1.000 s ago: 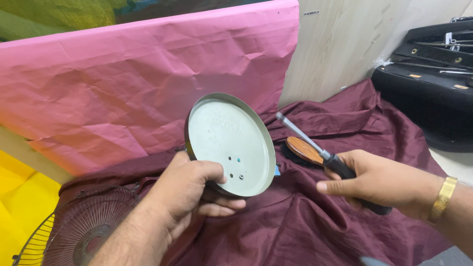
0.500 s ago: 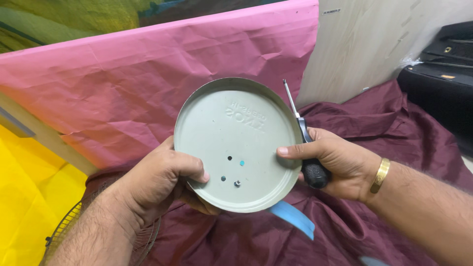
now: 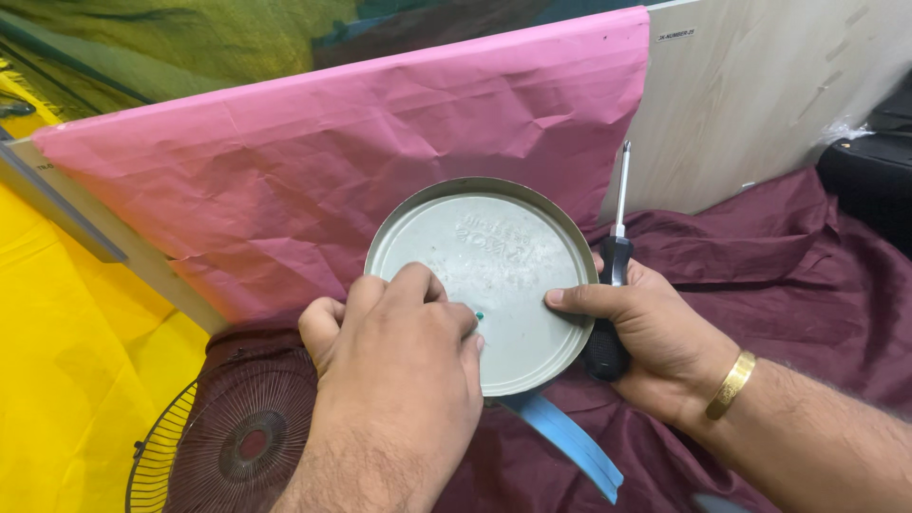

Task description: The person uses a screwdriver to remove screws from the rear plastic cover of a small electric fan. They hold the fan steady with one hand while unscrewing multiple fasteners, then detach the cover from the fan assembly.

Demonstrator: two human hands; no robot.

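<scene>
A sheet of crumpled pink paper (image 3: 380,161) stands behind your work, with yellow sheeting (image 3: 66,380) at the left edge and a maroon cloth (image 3: 779,275) spread over the surface to the right. At the lower left corner of that cloth lies a wire fan guard (image 3: 228,442), just beside your left forearm. Your left hand (image 3: 399,351) lies over the lower left part of the round grey metal cover (image 3: 503,275), fingers curled together and pressed onto its face. The cover is held up off the cloth, tilted toward you, between both hands. Under its lower rim a blue blade (image 3: 570,442) sticks out. Your right hand (image 3: 646,332) grips the black handle of a screwdriver (image 3: 613,275), its shaft pointing up, while the thumb presses on the cover's right rim.
</scene>
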